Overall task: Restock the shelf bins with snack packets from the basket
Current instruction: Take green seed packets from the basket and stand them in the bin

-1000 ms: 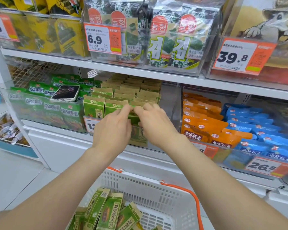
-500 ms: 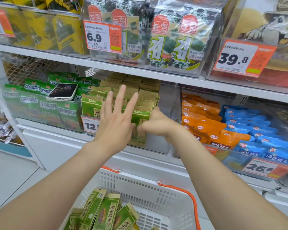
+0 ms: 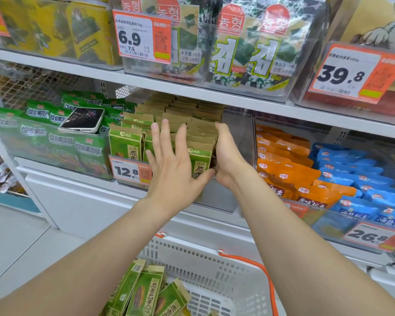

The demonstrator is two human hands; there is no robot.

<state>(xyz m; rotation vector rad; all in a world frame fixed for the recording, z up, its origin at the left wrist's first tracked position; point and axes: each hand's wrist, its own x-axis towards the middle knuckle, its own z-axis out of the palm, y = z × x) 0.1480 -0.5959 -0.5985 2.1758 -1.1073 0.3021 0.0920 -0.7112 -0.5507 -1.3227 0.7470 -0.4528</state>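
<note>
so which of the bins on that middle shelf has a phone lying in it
The leftmost bin, the one with bright green packets: a phone lies on top. The kraft-and-green, orange and blue bins hold only packets.

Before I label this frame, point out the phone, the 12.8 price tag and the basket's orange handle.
phone [image 3: 83, 119]: head view, middle of its dark screen.
12.8 price tag [image 3: 126, 171]: head view, on the printed digits.
orange handle [image 3: 268, 279]: head view, right-hand curve above the basket rim.

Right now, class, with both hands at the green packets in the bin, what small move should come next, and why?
Probably press the row back and square: the left hand lies flat on the packets' fronts, the right hand cups their side. More wait in the basket.
</note>
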